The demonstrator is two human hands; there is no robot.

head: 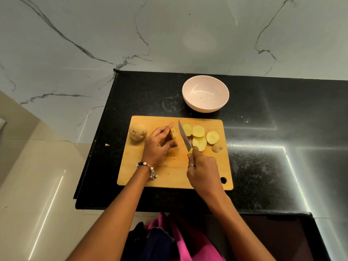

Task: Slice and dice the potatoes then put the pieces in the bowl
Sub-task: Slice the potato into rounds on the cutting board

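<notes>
Left hand [158,146] pinches potato piece [173,134]; right hand [201,169] grips knife [184,135].

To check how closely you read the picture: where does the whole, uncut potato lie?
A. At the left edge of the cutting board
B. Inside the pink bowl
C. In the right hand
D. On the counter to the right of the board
A: the whole potato lies at the left edge of the wooden cutting board, beside the left hand; the pink bowl holds nothing.

potato slices [200,136] on board, bowl [205,93] seemingly empty
</notes>
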